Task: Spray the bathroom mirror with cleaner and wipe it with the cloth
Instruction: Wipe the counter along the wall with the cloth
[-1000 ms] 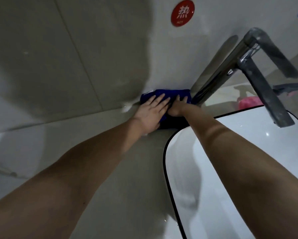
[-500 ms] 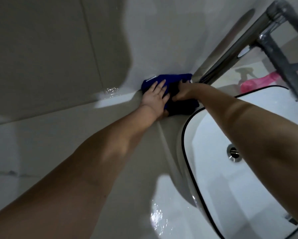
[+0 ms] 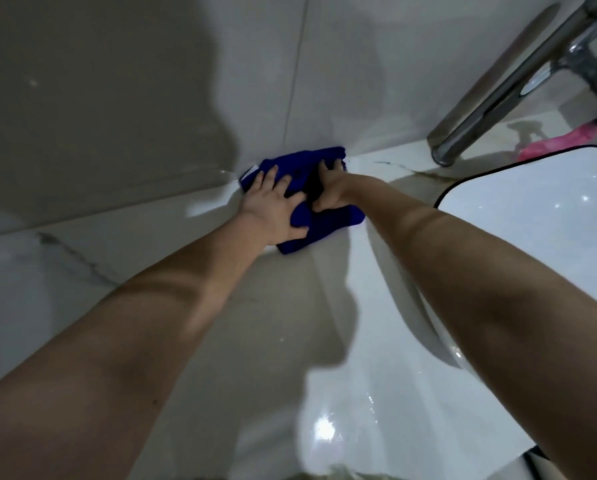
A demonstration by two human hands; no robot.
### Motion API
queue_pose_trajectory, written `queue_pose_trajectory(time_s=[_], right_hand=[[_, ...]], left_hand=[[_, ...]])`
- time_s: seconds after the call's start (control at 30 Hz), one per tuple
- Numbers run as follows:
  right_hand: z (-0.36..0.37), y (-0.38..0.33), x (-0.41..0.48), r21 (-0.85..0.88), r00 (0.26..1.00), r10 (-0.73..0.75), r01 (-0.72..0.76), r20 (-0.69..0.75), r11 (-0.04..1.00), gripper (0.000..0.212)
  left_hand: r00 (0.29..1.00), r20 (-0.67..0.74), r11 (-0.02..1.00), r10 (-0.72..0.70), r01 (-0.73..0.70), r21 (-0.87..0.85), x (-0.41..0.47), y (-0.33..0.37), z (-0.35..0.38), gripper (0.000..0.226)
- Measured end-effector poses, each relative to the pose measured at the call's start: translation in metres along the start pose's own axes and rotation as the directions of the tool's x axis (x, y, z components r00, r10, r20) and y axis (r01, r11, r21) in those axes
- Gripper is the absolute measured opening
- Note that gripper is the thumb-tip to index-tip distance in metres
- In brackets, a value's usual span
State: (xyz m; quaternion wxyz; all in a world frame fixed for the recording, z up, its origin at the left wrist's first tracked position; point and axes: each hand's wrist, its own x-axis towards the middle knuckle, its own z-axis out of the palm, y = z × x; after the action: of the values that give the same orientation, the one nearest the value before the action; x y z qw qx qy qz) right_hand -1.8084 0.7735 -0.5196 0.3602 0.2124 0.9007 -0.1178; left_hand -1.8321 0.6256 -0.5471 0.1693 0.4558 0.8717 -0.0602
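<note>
Head view, looking down along both bare forearms. The blue cloth is seen lying on the pale marble bench, pushed up against the foot of the tiled wall, to the left of the basin.

The left hand is laid flat on the near-left part of the cloth. Its grip is wide, the fingers being straight and spread, and the cloth is pressed down rather than clasped. The right hand is set on the far-right part of the cloth, just beside the left hand. Its grip is narrow, the fingers being curled into the fabric at the wall line, so that a fold of the cloth is held.

A white basin with a thin black rim is shown to the right, on the bench. A chrome tap rises behind it at a slant. A pink object is partly hidden behind the basin rim and is too blurred to be identified. Wet glints are visible on the bench near the bottom edge.
</note>
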Motion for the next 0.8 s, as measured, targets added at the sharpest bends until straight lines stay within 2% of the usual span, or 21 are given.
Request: queue_pose_trajectory(time_s=[0.17,0.3,0.37,0.57,0.67,0.8], right_hand=[[0.022,-0.059,-0.016,0.036,0.996,-0.088,0.089,-0.029,0.995,0.106],[0.040,-0.104,-0.026,0.045,0.986,-0.164,0.165,-0.028,0.985,0.105],[0.048,-0.123,-0.032,0.037,0.979,-0.202,0.203,-0.028,0.978,0.105],[0.068,-0.173,-0.043,-0.013,0.944,-0.329,0.329,-0.036,0.944,0.104],[0.072,-0.199,-0.047,-0.154,0.941,-0.337,0.330,-0.021,0.931,0.104],[0.073,-0.219,-0.048,-0.276,0.963,-0.269,0.264,0.020,0.924,0.102]], left_hand=[[0.998,0.002,0.998,-0.066,0.066,-0.025,-0.048,-0.043,0.018,0.071],[0.990,0.016,0.979,-0.141,0.142,-0.148,-0.088,-0.075,0.033,0.071],[0.984,-0.020,0.963,-0.179,0.171,-0.209,-0.107,-0.087,0.041,0.072],[0.951,-0.108,0.935,-0.290,0.257,-0.247,-0.158,-0.117,0.062,0.071],[0.938,0.039,0.891,-0.344,0.339,-0.302,-0.171,-0.127,0.066,0.075],[0.916,0.197,0.847,-0.351,0.400,-0.350,-0.166,-0.129,0.055,0.076]])
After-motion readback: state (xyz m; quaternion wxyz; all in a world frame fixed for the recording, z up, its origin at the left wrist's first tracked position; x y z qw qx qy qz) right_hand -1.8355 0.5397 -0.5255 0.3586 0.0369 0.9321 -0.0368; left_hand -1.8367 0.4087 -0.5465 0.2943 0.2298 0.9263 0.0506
